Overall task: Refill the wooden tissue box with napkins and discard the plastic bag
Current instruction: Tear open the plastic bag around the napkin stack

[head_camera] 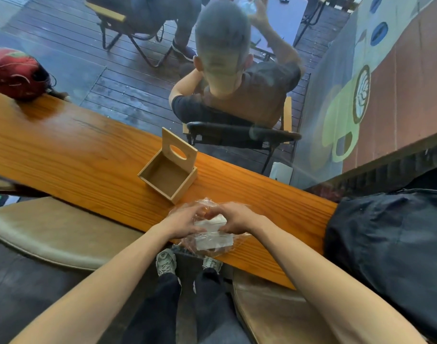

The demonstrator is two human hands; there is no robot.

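The wooden tissue box point(168, 178) stands on the orange wooden counter point(63, 155), empty, with its slotted lid point(179, 148) tipped upright at the back. Just in front of it, at the counter's near edge, lies a clear plastic bag point(212, 248) holding a stack of white napkins point(213, 240). My left hand point(184, 220) and my right hand point(236, 218) both grip the top of the bag, fingertips close together over the napkins.
A red helmet point(15, 73) rests on the counter's far left. A dark jacket or bag point(388, 247) covers the counter's right end. Beyond a glass pane a person sits on a black chair point(242, 132). Tan stool seats point(61, 234) flank my legs below.
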